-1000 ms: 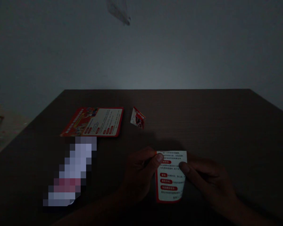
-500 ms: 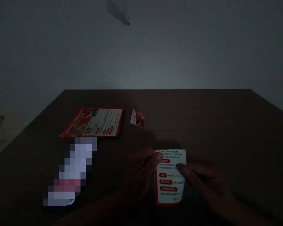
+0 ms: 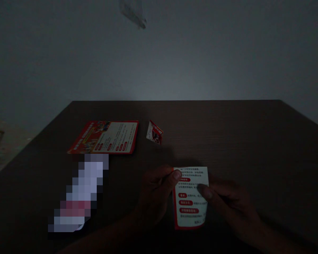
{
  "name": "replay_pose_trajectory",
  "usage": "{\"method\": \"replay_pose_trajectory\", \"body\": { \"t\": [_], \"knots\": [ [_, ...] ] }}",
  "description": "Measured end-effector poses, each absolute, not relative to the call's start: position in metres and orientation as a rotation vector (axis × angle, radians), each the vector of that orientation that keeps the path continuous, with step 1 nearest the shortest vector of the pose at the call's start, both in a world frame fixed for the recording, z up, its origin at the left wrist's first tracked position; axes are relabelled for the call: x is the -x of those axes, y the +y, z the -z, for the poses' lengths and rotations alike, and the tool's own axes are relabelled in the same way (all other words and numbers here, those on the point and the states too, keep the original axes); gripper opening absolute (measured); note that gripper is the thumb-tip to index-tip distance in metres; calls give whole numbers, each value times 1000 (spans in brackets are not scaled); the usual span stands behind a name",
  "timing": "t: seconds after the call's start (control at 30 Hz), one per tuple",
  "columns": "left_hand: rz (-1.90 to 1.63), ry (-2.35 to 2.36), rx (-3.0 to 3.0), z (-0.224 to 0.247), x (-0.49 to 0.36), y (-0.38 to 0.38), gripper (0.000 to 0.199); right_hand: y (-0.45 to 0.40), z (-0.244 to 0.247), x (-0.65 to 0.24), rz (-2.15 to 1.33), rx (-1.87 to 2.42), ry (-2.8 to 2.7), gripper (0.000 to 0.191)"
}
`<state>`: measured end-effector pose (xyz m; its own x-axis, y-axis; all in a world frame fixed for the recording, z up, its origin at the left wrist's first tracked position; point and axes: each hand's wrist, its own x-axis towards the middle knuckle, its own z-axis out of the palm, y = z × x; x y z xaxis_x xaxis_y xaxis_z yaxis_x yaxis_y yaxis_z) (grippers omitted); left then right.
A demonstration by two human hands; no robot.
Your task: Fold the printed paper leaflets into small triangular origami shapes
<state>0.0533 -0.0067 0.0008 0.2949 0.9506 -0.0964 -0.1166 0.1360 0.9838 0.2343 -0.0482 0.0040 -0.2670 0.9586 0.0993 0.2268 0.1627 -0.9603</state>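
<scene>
Between my hands is a piece of printed leaflet [image 3: 189, 211], white with red labels, dark text and a red border along its left and bottom edges. My left hand [image 3: 159, 192] pinches its upper left edge, thumb on the front. On the right edge, my right hand [image 3: 228, 199] grips it the same way, with the fingers hidden behind the paper. The sheet is held up above the dark table and its right side curves slightly. Beyond my hands lies a small folded red and white paper [image 3: 155, 133].
A stack of red and white leaflets [image 3: 113, 137] lies at the left of the dark wooden table [image 3: 214, 130]. Nearer to me is a bright, pixelated long object [image 3: 82, 190], its kind unclear. A pale wall [image 3: 201, 53] rises behind the table's far edge.
The held leaflet has shifted very slightly up and to the left. Both hands keep their grip, and the things on the table have not moved.
</scene>
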Motion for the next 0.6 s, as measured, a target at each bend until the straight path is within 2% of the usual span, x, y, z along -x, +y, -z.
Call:
{"method": "replay_pose_trajectory", "body": {
  "t": [0.6],
  "knots": [
    [-957,952,-1064,2,-53,-6,23,-48,-3,-234,-1172,1164,-1660,23]
  ]
}}
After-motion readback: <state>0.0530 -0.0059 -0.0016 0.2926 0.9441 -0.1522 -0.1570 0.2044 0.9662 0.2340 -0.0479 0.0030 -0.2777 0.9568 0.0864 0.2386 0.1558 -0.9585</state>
